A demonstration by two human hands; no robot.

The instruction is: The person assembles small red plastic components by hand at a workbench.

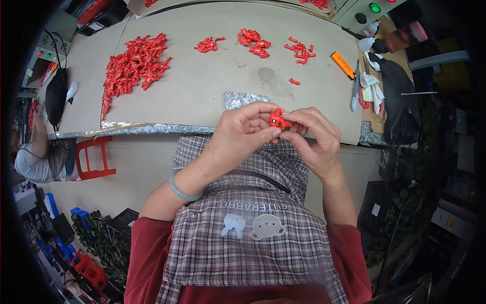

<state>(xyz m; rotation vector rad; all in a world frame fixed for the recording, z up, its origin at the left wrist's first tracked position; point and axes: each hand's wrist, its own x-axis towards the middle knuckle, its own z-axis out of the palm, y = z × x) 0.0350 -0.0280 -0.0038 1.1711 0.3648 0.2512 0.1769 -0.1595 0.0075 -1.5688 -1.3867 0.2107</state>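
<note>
Small red part [277,120] pinched btwn both hands, held over lap at table edge [152,127].
Left hand [243,133] & right hand [315,137] fingertips clamped on it; risk: tiny grip area, slip = part drops to floor, away from big red pile [134,68].

pale tiled floor [136,167] | cardboard-covered stone worktable [202,96] | red stool [93,157] | grey control box [364,12] | even light

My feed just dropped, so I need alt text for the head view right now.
Both hands, left hand and right hand, pinch one small red plastic piece together above a plaid apron. Beyond them, a cardboard-covered table holds a big red pile, three smaller clusters and an orange knife.
</note>
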